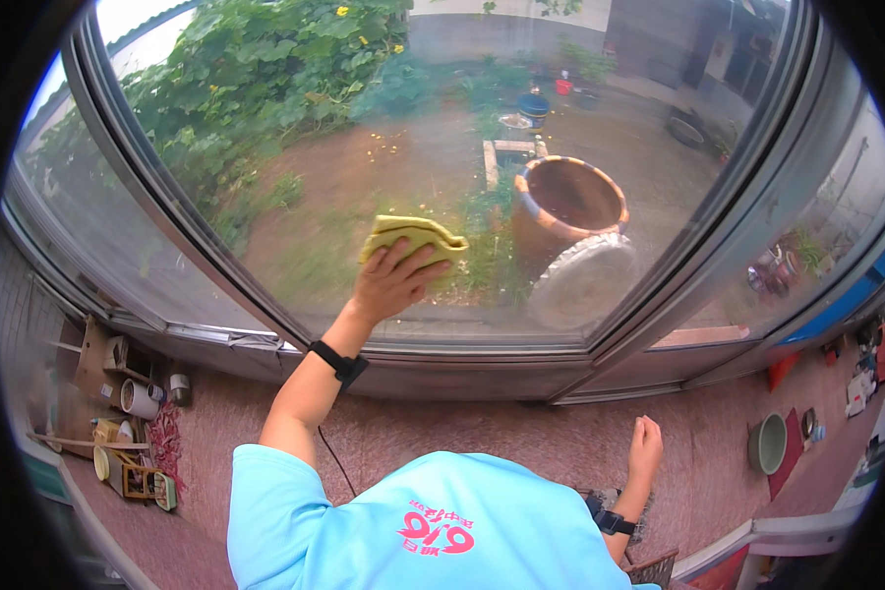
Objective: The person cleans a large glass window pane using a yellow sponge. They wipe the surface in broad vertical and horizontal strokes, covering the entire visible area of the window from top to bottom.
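My left hand (402, 276) presses a folded yellow cloth (413, 234) flat against a large window pane (324, 199), fingers spread over it. The pane sits in a metal frame (457, 346), and cloudy streaks show on the glass. My right hand (644, 446) hangs low at my side above the floor, its fingers curled together and nothing visible in them. Black bands circle both my wrists.
Behind the glass are a large brown jar (571, 203), a pale round lid (586, 276) and leafy vines (265, 88). Indoors, a white bucket (139, 400) and boxes stand at left. A grey-green basin (768, 444) is at right. A dark cord (335, 459) crosses the floor.
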Tool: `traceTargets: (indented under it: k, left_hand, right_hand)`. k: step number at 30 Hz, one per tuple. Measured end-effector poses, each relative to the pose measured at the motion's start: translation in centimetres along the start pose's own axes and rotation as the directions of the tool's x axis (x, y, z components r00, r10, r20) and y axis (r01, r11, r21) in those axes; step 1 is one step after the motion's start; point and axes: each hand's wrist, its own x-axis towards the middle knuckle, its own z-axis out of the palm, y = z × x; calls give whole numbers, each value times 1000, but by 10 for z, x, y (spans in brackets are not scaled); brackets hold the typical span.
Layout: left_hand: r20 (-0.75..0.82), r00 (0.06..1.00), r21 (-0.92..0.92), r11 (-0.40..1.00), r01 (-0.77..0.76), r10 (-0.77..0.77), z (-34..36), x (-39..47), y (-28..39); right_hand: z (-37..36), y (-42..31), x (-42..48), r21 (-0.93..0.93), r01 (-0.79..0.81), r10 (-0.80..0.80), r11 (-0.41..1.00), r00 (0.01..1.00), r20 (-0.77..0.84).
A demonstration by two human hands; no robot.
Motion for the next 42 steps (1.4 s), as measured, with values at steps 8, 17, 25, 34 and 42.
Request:
traceTargets:
  k: [8,17,25,34,42]
  left_hand:
    - [66,972,7,975,224,-224,1,-139,-91]
    - [-55,822,0,824,567,-566,-5,-195,-134]
    - [-41,887,-243,866,438,-460,2,-93,-48]
    - [48,976,-204,955,217,-211,17,58,95]
    - [-52,997,-261,963,-63,51,10,186,193]
  right_hand:
    - [29,-66,8,26,78,-80,997,995,60]
    - [41,-70,2,10,93,-94,996,995,41]
    - [27,-63,10,32,61,-62,998,998,29]
    - [-17,12,3,28,-12,14,1000,998,-67]
    - [-60,71,-40,-60,-233,224,971,967,-123]
